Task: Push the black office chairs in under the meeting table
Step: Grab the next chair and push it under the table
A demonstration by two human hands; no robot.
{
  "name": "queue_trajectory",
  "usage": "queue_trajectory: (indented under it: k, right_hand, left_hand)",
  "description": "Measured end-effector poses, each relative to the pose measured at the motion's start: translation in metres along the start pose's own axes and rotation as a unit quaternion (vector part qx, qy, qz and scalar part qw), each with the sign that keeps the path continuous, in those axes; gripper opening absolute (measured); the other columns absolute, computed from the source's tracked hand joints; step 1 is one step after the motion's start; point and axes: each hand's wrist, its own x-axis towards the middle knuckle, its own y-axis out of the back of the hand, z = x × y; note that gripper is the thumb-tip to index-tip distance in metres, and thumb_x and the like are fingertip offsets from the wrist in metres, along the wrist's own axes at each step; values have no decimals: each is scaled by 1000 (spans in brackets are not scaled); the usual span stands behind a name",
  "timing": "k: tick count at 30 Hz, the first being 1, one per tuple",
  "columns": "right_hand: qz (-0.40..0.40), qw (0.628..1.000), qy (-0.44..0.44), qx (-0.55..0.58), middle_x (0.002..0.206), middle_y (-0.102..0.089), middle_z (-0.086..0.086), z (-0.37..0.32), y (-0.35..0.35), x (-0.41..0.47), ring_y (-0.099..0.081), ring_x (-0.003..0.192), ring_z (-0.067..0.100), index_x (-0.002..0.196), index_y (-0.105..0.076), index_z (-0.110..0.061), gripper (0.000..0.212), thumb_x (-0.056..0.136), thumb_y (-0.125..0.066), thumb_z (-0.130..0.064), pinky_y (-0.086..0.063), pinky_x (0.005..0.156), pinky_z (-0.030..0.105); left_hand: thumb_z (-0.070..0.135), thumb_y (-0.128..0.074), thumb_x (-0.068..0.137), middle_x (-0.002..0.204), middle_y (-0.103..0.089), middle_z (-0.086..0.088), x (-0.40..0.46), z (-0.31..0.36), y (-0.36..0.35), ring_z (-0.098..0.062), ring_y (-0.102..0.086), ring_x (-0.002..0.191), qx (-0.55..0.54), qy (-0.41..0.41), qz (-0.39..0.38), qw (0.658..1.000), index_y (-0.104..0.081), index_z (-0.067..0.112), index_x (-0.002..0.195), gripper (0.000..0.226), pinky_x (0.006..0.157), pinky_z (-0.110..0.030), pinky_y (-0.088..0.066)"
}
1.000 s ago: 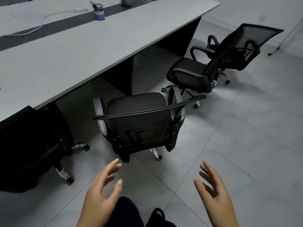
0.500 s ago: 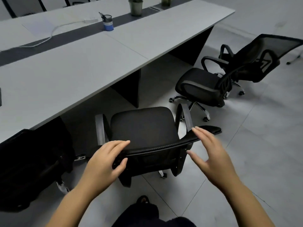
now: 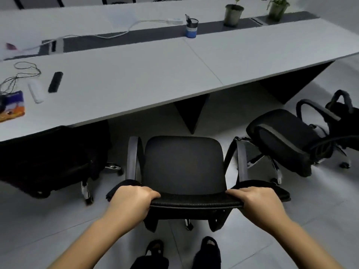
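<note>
A black office chair [image 3: 184, 164] stands right in front of me, its seat facing the long grey meeting table [image 3: 147, 74] and just short of its edge. My left hand [image 3: 132, 202] grips the left end of the chair's backrest top, and my right hand [image 3: 256, 202] grips the right end. A second black chair [image 3: 285, 140] stands to the right, turned sideways and clear of the table. On the left a third black chair [image 3: 48, 158] sits partly under the tabletop.
On the table lie a remote [image 3: 55, 81], a white stick, cables, a colourful packet [image 3: 11, 105], a blue pen cup [image 3: 191, 29] and two potted plants [image 3: 233, 14]. A dark table leg [image 3: 191, 111] stands just beyond the chair's seat. My feet [image 3: 182, 253] are behind the chair.
Both hands went from hovering open to closing on the top of the backrest. I have stepped squarely behind the chair, which now faces the table straight on.
</note>
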Motion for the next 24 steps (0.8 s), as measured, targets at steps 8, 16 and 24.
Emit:
queue_trajectory:
  k: [8, 16, 24]
  right_hand:
    - [-12, 989, 127, -72, 49, -61, -7, 60, 6, 80, -57, 40, 17, 75, -64, -33, 33, 47, -78, -20, -32, 35, 22]
    - [-15, 981, 189, -38, 87, -72, 2, 69, 16, 177, -65, 80, 30, 107, -61, -30, 22, 87, -52, -32, -38, 58, 30]
    - [-29, 980, 190, -45, 92, -72, 3, 63, 24, 278, -64, 86, 27, 111, -58, -32, 24, 91, -44, -35, -39, 62, 30]
  left_hand:
    - [14, -84, 33, 57, -69, 17, 36, 26, 1, -11, -62, 42, 33, 134, 42, 990, -70, 39, 67, 44, 34, -17, -38]
    - [23, -47, 85, 101, -72, 13, 101, -18, 30, -13, -65, 90, 35, 230, -39, 972, -64, 42, 105, 33, 66, -25, -46]
    - [20, -46, 80, 92, -73, 6, 161, -90, 46, -19, -65, 86, 34, 245, -37, 968, -65, 42, 99, 34, 60, -26, -33]
